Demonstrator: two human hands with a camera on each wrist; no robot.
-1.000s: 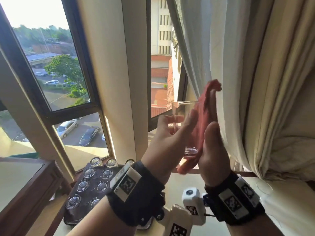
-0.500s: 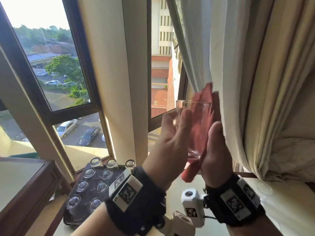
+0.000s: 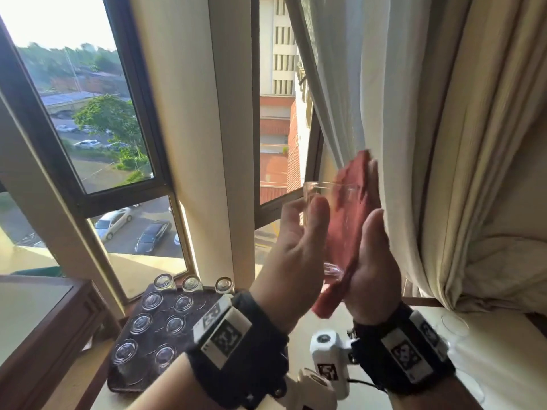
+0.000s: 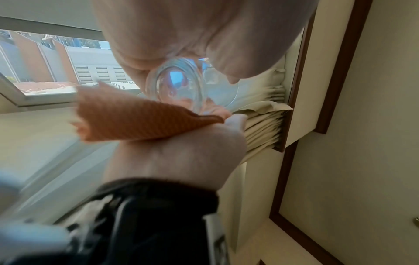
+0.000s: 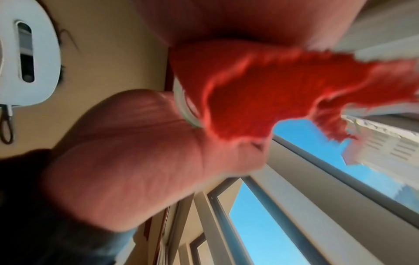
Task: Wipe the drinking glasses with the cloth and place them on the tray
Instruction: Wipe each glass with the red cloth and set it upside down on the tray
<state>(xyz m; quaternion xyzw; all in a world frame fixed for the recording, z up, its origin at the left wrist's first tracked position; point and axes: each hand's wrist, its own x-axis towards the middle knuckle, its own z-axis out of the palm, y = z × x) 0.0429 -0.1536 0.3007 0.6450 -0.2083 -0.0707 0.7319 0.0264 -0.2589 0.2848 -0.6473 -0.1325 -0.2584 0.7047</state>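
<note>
I hold a clear drinking glass (image 3: 318,192) upright at chest height in front of the window. My left hand (image 3: 296,241) grips it, thumb on the near side. My right hand (image 3: 373,261) stands flat with straight fingers and presses a red cloth (image 3: 346,220) against the glass's right side. The left wrist view shows the glass base (image 4: 176,86) above the cloth (image 4: 127,118), which lies on the right palm (image 4: 181,157). In the blurred right wrist view the cloth (image 5: 249,93) covers most of the glass. A dark tray (image 3: 204,300) below left carries several upturned glasses (image 3: 152,300).
A cream curtain (image 3: 429,173) hangs right beside my right hand. The window frame (image 3: 154,184) and a cream pillar (image 3: 207,143) stand behind the glass. A dark wooden table (image 3: 44,335) lies left of the tray, and a pale surface (image 3: 488,350) stretches to the lower right.
The cloth's curled top has flattened and the right hand has slid up along the glass. Both hands and the glass have drifted slightly right.
</note>
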